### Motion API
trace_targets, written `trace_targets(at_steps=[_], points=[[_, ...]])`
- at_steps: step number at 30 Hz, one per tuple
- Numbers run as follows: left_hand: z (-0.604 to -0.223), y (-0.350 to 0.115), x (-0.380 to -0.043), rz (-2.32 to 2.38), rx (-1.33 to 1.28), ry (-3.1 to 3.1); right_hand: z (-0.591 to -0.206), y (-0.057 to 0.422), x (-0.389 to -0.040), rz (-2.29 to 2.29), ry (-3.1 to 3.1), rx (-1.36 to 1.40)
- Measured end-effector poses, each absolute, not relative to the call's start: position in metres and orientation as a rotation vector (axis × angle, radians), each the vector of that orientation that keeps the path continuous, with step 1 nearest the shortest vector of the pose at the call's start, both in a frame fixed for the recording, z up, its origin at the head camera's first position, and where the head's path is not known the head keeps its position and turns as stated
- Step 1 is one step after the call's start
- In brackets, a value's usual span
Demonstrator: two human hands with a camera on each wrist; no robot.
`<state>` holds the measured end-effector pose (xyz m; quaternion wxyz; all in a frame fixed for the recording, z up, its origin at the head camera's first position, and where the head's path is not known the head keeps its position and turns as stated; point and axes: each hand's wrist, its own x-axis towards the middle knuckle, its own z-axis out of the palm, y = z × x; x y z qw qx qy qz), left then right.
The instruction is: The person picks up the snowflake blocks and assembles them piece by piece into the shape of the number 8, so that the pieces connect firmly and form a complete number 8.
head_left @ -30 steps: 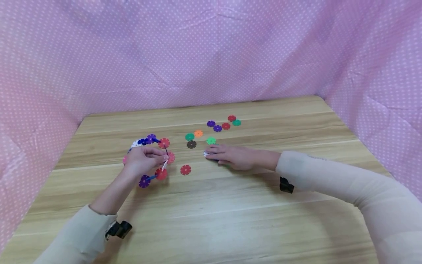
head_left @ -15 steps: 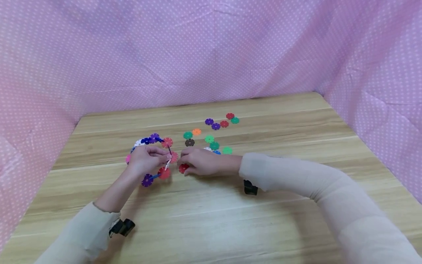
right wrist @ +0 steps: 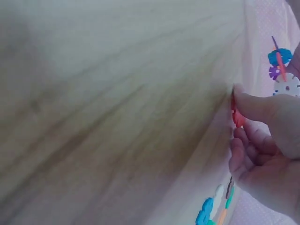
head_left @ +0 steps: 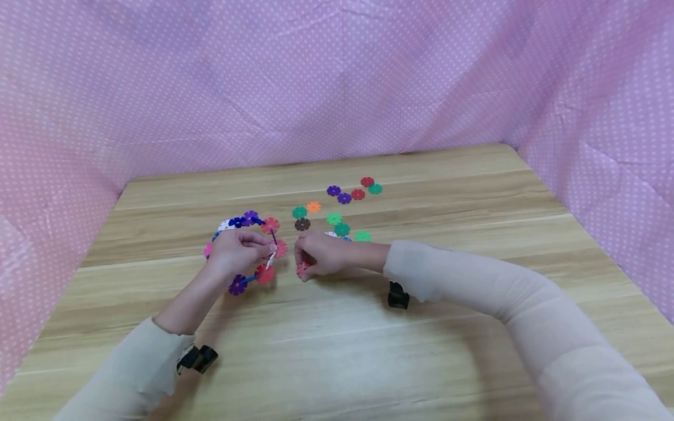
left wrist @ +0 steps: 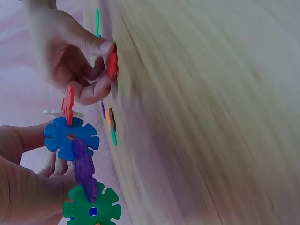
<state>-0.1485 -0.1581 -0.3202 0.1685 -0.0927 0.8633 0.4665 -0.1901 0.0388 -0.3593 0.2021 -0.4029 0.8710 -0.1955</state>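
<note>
My left hand [head_left: 231, 254] pinches a chain of interlocking snowflake discs, raised above the table. Around that hand, the head view shows its red disc [head_left: 265, 273], purple disc [head_left: 238, 285] and white disc [head_left: 226, 224]. From the left wrist, the chain's blue disc [left wrist: 56, 133] and green disc [left wrist: 105, 211] appear close up. To the right, my right hand [head_left: 329, 252] pinches a loose red snowflake disc [left wrist: 112, 63] between thumb and fingers, tilted on edge at the tabletop. A gap separates it from the chain. My left fingers hide part of the chain.
Several loose discs lie beyond the hands on the wooden table [head_left: 337, 351], among them a brown disc [head_left: 302, 224], an orange disc [head_left: 313, 207] and a light green disc [head_left: 334, 218]. Pink dotted cloth [head_left: 337, 88] hangs behind the table.
My right hand has moved left from the white and blue discs to the loose red disc and tilted it up off the table. My left hand keeps its hold on the chain.
</note>
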Motion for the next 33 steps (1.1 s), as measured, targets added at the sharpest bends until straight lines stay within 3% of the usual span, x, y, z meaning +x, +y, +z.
trace_targets(at_steps=[13,33], points=[[-0.321,-0.142,-0.147,1.302,-0.249,2.458,-0.343,0.074,-0.201,-1.345,2.42,-0.993],[-0.315,-0.132,-0.14,1.362,-0.22,2.377,-0.345,0.078,-0.202,-1.463,2.323,-1.196]])
